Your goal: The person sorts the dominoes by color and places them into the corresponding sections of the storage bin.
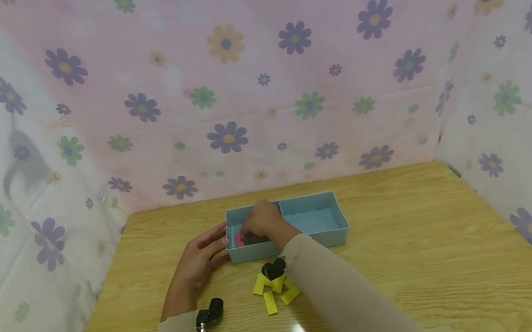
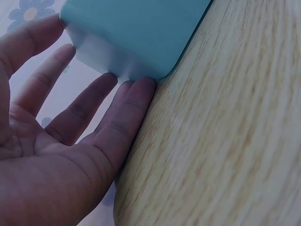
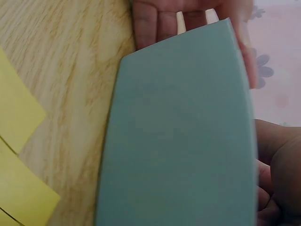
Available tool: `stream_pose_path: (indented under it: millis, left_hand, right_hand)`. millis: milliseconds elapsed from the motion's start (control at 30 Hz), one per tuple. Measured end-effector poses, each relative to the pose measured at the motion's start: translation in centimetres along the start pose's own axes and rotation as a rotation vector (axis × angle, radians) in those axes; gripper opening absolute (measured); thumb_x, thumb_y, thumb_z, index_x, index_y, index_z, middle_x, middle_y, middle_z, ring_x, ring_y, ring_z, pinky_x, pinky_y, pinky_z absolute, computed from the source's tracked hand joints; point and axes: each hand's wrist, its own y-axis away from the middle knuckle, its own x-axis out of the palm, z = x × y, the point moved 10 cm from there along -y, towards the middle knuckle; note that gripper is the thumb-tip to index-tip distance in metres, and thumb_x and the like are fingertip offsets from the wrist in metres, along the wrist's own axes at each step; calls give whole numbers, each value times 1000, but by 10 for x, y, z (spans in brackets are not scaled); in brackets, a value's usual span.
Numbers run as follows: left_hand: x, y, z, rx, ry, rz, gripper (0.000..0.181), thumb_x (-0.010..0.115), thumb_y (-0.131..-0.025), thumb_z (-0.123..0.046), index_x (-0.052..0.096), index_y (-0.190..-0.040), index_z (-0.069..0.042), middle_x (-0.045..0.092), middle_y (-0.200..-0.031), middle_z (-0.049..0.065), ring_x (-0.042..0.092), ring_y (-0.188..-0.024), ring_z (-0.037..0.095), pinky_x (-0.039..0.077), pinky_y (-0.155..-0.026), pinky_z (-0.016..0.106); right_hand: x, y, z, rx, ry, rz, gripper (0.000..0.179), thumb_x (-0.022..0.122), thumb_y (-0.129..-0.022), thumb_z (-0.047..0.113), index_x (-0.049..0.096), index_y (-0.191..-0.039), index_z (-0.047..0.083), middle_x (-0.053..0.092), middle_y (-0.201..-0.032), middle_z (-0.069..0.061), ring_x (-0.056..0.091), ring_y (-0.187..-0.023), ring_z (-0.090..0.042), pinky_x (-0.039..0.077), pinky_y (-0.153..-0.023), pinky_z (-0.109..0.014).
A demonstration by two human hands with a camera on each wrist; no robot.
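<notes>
Your L hand has fingers spread apart, tips against the L end of the blue box, which sits on the wood table nr its far edge. Your R hand is down in the box's L compt, fingers bent; tips hidden, so can't tell if they're clamped on anything. Pink pc is in that compt, L side, right by your R fingers. R compt is past the divider. Yellow pcs lie loose on the table, your side of the box, some partly behind your R wrist cam.
</notes>
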Motion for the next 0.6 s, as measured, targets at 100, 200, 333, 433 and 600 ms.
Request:
stream_pose_path:
  millis: [100,200,333,433,600]
  left_hand:
    - [0,-1,1,-6,14,-3,57,69,-101,-17,51,-154,-13,47,-159,11,50,-143,32,53,-107,48]
    - [1,-2,1,-8,28,-1,56,70,-100,-17,52,-153,-14,48,-158,12,51,-142,32,53,-107,48]
    - [0,-1,2,-11,28,-4,55,70,-100,-18,53,-153,-16,48,-159,10,51,-142,31,54,-107,47]
    - [0,-1,3,-14,23,-8,55,70,-100,-19,54,-153,-17,48,-159,9,51,-142,29,54,-106,46]
    - [1,-2,3,-10,13,-7,55,70,-101,-20,54,-153,-18,48,-159,9,52,-142,28,54,-106,45]
  right_hand:
    - [-1,-1,3,-5,-64,24,10,87,-82,16,83,-78,8,76,-67,-1,73,-64,-13,60,-61,-29]
    - [-3,0,8,4,-139,50,8,86,-84,13,83,-83,6,77,-71,-3,76,-68,-16,63,-62,-30]
    - [-10,6,15,-3,-184,64,8,84,-85,12,82,-86,4,78,-74,-5,78,-72,-20,65,-66,-34]
    - [-15,14,20,-31,-191,73,10,83,-87,13,82,-90,4,78,-77,-5,78,-74,-20,65,-73,-39]
    - [-23,26,19,-63,-279,102,15,83,-89,14,80,-98,3,79,-87,-9,78,-81,-24,64,-82,-45]
